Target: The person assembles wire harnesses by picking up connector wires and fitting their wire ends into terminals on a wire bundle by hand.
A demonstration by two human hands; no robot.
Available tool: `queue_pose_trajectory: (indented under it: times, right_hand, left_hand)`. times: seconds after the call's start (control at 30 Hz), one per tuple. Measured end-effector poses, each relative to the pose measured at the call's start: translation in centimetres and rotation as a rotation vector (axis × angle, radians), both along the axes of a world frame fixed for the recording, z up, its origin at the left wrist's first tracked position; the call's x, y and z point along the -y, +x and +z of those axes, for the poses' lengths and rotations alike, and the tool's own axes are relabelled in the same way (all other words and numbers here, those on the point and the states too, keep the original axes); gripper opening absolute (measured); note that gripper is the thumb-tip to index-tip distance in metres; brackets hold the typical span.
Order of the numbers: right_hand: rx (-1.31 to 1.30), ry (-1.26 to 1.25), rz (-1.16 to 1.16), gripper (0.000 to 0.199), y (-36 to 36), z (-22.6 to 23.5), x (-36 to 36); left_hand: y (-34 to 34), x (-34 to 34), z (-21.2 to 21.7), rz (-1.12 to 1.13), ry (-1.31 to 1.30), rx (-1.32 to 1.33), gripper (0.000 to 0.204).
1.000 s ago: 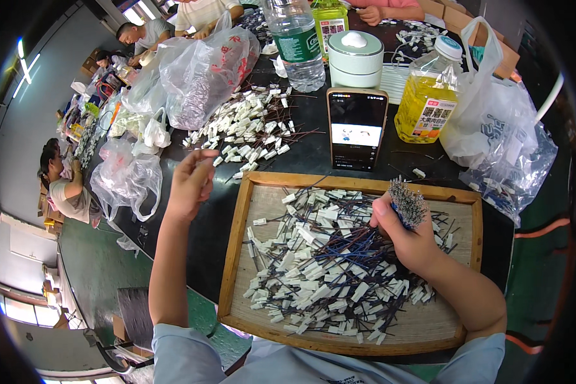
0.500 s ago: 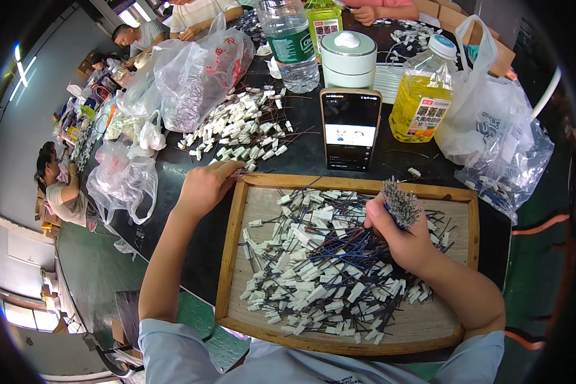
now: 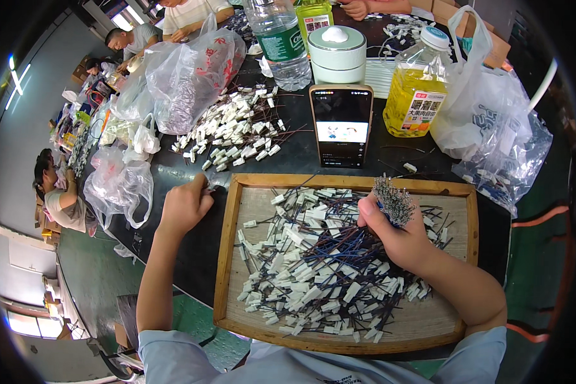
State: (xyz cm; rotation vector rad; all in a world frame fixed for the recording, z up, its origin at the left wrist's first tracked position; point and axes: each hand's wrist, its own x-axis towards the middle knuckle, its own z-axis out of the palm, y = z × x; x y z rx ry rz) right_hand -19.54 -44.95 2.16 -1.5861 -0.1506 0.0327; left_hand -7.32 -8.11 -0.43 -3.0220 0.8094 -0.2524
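My right hand [image 3: 400,238] is closed around a bundle of thin dark wires [image 3: 393,201], whose silvery metal ends stick up above the thumb. It is over the right part of a shallow wood-framed tray [image 3: 226,256]. In the tray lies a tangled heap of white connectors on dark wires [image 3: 313,293]. My left hand [image 3: 187,205] is beside the tray's far left corner, low over the black table. Its fingers are curled, with a small pale bit showing at their tips; what they hold is too small to name.
Beyond the tray lies another pile of white connectors [image 3: 233,128]. A propped phone [image 3: 342,144], a pale green lidded container [image 3: 337,64], a water bottle [image 3: 280,48] and a yellow drink bottle [image 3: 416,89] stand behind it. Plastic bags [image 3: 185,83] flank them. Other people sit along the tables.
My left hand has drawn back from the near edge of the far pile, toward me and slightly left, and its fingers have curled in. My right hand keeps its hold on the wire bundle.
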Motion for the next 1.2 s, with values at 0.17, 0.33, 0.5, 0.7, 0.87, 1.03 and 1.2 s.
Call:
queue_pose_trajectory:
  times: [0.17,0.33,0.5,0.7,0.87,1.03,1.2]
  right_hand:
    - [-0.011,0.023,-0.023,0.018,-0.1,0.0,-0.1]
    - [-0.038,0.06,-0.05,0.018,-0.2,-0.3,-0.2]
    - [-0.011,0.021,-0.043,0.019,-0.2,0.2,-0.1]
    - [0.01,0.014,-0.019,0.018,0.1,0.0,-0.1]
    - [0.014,0.04,-0.042,0.018,0.0,-0.3,-0.1]
    - [0.025,0.072,-0.067,0.017,-0.1,-0.4,-0.2]
    - [0.036,-0.02,-0.019,0.018,-0.1,0.2,-0.1]
  left_hand:
    - [1.0,0.7,0.7,0.088,-0.434,-0.143,0.018]
    - [2.5,3.3,2.2,0.002,-0.587,-0.227,0.02]
    - [4.1,2.6,1.0,0.066,-0.138,-0.138,0.026]
    - [3.9,4.3,-0.1,0.259,-0.062,-0.011,0.029]
    - [3.5,4.4,-0.4,0.258,0.147,0.051,0.024]
    - [2.5,4.1,-0.7,0.3,0.235,0.063,0.021]
    - [2.4,1.2,-2.3,0.209,-0.056,0.246,0.018]
